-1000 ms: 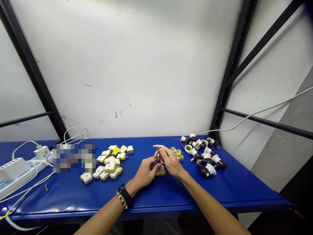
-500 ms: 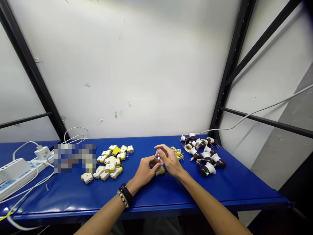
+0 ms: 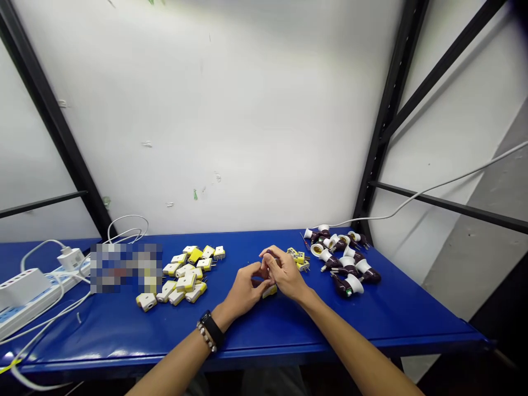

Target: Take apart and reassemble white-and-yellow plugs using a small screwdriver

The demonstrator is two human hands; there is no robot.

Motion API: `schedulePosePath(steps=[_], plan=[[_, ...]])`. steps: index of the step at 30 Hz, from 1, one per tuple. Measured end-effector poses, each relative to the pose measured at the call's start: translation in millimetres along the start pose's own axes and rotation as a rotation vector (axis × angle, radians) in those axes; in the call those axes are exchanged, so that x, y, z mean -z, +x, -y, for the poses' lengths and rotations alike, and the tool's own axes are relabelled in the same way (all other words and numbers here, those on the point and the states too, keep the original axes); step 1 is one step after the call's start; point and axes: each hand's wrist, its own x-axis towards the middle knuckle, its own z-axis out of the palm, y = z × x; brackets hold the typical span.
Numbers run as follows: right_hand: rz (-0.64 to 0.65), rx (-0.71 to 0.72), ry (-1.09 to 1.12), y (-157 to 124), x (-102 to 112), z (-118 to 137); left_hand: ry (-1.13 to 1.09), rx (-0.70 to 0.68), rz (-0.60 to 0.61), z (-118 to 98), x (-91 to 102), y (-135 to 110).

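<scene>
My left hand (image 3: 248, 286) and my right hand (image 3: 285, 272) meet fingertip to fingertip above the middle of the table. Both are closed, fingers bent toward each other around something small that they mostly hide. A white and yellow plug (image 3: 269, 291) shows just below the fingers, partly covered by the hands; whether it is held or lies on the table I cannot tell. Beyond my right hand lie several opened yellow plug parts (image 3: 304, 257) with metal prongs. On my left wrist are a black band and a beaded bracelet.
Several white and yellow plugs (image 3: 186, 281) lie in a pile to the left on the blue table (image 3: 247, 335). Dark maroon and white lamp holders (image 3: 348, 264) crowd the right, beside a thin screwdriver (image 3: 304, 241). A power strip (image 3: 25, 313) with white cables lies far left.
My hands have closed together a little more, and the right fingers have curled in. A white piece seen between the fingertips before is now hidden.
</scene>
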Motion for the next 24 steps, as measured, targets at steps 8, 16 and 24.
schedulePosePath(steps=[8, 16, 24], plan=[[0.004, 0.003, -0.04, 0, -1, 1, 0.162, -0.036, -0.074, 3, 1.6, 0], [-0.089, 0.037, -0.055, 2, 0, -2, 0.424, 0.011, -0.012, 2, 9.4, -6], [-0.223, 0.026, 0.118, 7, 3, 2, 0.252, -0.035, 0.053, -2, 11.7, -7]])
